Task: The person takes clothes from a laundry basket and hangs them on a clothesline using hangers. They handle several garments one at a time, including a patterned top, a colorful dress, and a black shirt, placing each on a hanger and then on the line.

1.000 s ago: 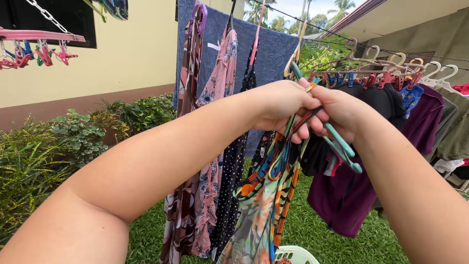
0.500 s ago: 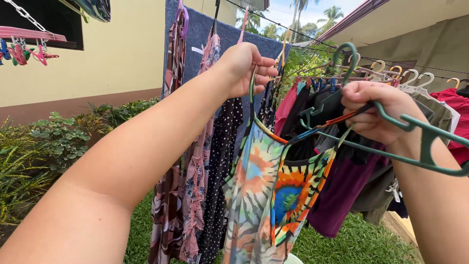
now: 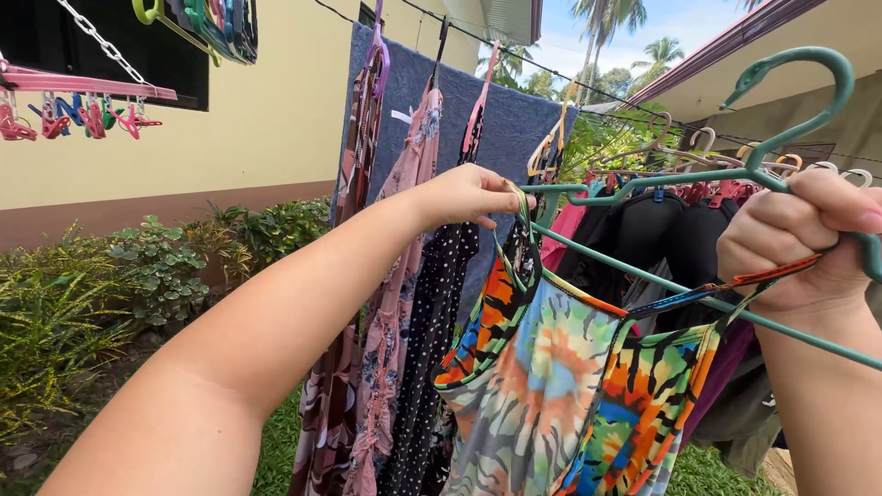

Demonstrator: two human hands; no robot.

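Note:
A tie-dye strappy dress (image 3: 570, 395) in orange, blue and green hangs between my hands in the head view. My left hand (image 3: 469, 196) pinches its left strap near one tip of a green plastic hanger (image 3: 698, 165). My right hand (image 3: 790, 239) grips the hanger below its hook, with the dress's right strap caught under the fingers. The hanger's lower bar runs down to the right behind the dress top.
Several garments hang on a clothesline (image 3: 551, 69): a blue-grey towel (image 3: 505, 119), a pink floral dress (image 3: 395, 303), a black dotted one (image 3: 432, 349), dark clothes (image 3: 661, 239). A peg rack (image 3: 83, 87) hangs at upper left. Shrubs (image 3: 138, 276) line a yellow wall (image 3: 257, 119).
My hands have spread apart, stretching the dress top open. The right hand has drawn the green hanger up and to the right; the left hand has slid the strap toward the hanger's tip.

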